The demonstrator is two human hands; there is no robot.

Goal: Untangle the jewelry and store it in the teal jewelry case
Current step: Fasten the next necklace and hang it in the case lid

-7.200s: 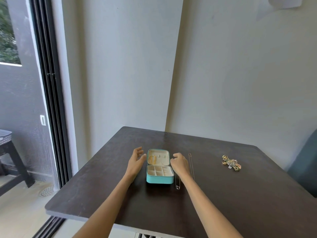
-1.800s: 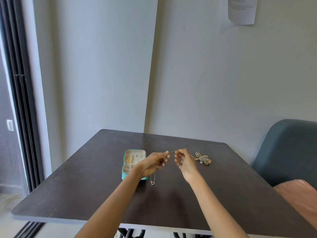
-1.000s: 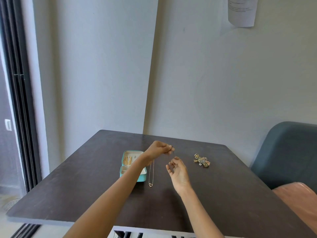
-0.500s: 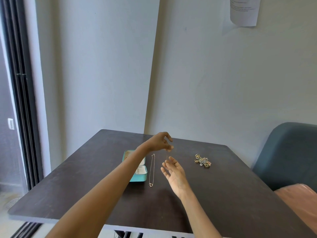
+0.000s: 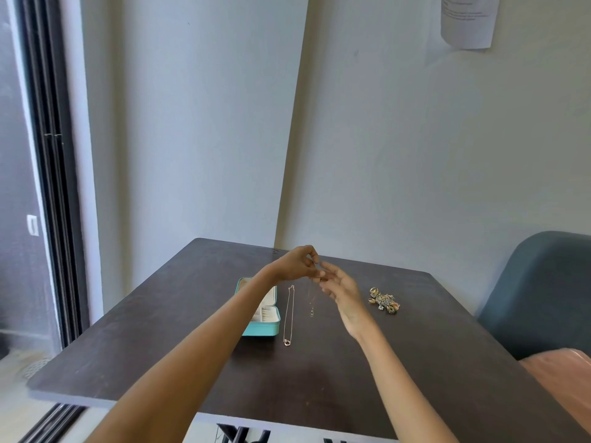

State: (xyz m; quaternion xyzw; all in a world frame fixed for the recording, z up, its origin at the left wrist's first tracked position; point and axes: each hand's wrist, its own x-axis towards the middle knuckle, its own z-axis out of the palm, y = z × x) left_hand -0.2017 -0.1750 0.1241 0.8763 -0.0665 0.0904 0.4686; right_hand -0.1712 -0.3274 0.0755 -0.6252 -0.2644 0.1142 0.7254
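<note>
My left hand (image 5: 295,263) is raised above the dark table (image 5: 319,362) and pinches the top of a thin chain (image 5: 311,302), which hangs down with a small pendant at its low end. My right hand (image 5: 340,286) is palm up just right of it, fingers spread and relaxed, fingertips touching the left hand's. A second necklace (image 5: 288,318) with a ring pendant lies straight on the table. Left of it sits the open teal jewelry case (image 5: 260,329), partly hidden by my left forearm. A tangled heap of jewelry (image 5: 383,301) lies to the right.
The table stands in a wall corner, with a sliding door frame (image 5: 51,187) to the left. A dark blue chair (image 5: 540,292) and a pink cushion (image 5: 566,382) are at the right. A sheet of paper (image 5: 468,19) hangs on the wall.
My right hand rose and moved right until its fingertips met the left hand. The left hand stays raised with the thin chain hanging from it. The necklace on the table has not moved.
</note>
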